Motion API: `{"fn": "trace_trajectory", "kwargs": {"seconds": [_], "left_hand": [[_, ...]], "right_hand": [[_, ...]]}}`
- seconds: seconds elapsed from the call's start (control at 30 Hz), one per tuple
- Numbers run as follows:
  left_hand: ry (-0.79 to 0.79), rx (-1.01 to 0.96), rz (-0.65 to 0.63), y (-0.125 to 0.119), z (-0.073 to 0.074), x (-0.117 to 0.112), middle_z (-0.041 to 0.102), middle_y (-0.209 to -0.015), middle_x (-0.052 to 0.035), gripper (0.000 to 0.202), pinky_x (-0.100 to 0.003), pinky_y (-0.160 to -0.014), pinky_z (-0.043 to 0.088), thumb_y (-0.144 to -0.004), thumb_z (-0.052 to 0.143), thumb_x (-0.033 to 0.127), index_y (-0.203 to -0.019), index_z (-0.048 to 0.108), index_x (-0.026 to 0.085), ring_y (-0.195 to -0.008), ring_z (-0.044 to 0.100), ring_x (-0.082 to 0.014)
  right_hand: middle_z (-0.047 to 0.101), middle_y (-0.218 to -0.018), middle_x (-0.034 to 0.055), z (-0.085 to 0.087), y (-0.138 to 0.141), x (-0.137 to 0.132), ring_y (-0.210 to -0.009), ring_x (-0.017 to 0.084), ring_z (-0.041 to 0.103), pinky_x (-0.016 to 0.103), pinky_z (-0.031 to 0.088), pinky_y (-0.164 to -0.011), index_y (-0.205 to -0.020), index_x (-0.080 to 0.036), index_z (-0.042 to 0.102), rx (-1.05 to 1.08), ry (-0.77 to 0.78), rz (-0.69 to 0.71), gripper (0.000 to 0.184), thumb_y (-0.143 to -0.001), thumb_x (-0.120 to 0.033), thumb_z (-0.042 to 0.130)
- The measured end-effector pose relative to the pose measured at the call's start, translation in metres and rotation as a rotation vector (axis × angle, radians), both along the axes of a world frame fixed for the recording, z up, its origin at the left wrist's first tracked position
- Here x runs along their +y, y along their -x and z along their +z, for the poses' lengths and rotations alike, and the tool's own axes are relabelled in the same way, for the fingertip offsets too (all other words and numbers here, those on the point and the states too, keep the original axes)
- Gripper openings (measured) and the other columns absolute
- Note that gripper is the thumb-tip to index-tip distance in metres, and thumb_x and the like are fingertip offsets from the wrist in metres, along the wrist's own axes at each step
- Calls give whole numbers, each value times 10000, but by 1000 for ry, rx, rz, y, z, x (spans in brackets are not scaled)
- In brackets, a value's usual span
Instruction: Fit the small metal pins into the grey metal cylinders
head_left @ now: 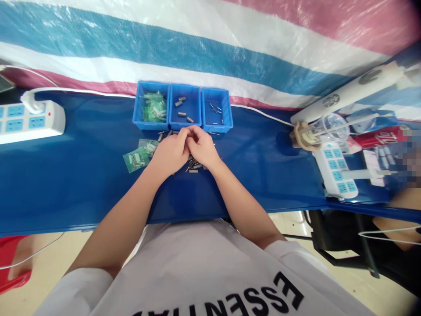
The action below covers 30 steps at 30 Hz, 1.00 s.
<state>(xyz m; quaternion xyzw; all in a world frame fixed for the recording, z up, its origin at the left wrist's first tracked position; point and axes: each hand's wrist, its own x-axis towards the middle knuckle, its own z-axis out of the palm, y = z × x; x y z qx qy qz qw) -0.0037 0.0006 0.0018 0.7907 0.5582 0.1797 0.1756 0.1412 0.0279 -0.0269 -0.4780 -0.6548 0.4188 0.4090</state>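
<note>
— Two hands, how are they posed?
— Left hand (pixel 171 151) and right hand (pixel 201 147) meet knuckle to knuckle just before the middle bin (pixel 184 112), fingers curled shut — on what, I cannot tell.
— And the parts?
— Small grey metal cylinders (pixel 194 166) lie on the glossy blue bench (pixel 82 175) under the hands; crinkled green bags (pixel 140 154) sit left of them.
</note>
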Motion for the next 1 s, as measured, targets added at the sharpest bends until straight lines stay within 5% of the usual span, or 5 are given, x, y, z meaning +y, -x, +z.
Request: {"fn": "trace_trajectory", "kwargs": {"seconds": [0.33,1.0], "left_hand": [[-22,102,-105,0,-2,2,727,-1102,-163,301,-445,-903,535,-880,546,177,-1169,594,106,-1037,667,-334],[-82,62,-282,9,-17,11,731,-1087,-141,215,-483,-962,525,-931,566,192,-1076,699,107,-1030,651,-313]], "right_hand": [[741,-1050,41,3,-3,0,-1026,198,681,364,548,-988,-1008,-198,691,-93,-146,44,424,-723,-12,437],[731,-944,28,5,-2,-1,-900,160,711,342,590,-920,-1003,-192,699,-5,-124,-46,407,-759,-11,428]]}}
